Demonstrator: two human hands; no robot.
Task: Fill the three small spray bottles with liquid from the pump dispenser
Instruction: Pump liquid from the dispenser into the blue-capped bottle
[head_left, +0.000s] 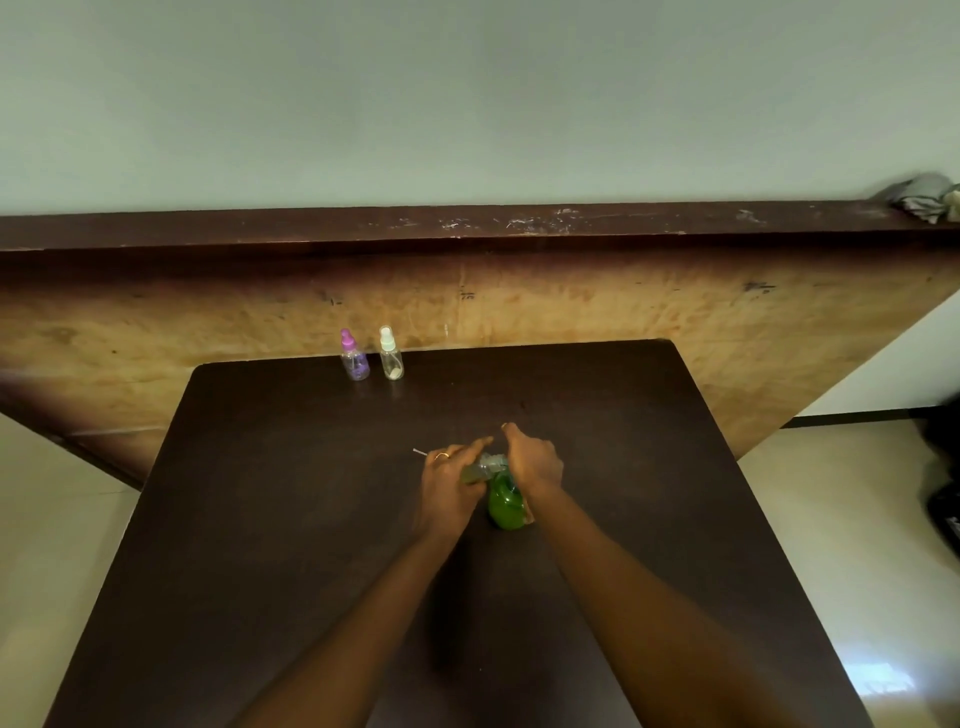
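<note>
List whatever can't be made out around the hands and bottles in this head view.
- Small bottle in the left hand: mostly covered by the fingers; its fill level is unreadable.
- Pump head of the green dispenser: hidden under the right hand.
- Purple-capped bottle and white-capped bottle: too small to judge any liquid.
- Thin white piece beside the left hand: too small to identify.

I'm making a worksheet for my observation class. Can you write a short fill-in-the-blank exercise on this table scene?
1. The liquid in the pump dispenser is ____.
2. The spray bottle standing left of the white-capped bottle has a ____ cap.
3. The ring is on the ____ hand.
4. The right hand rests on top of the ____.

Missing words: green; purple; left; pump dispenser
</note>
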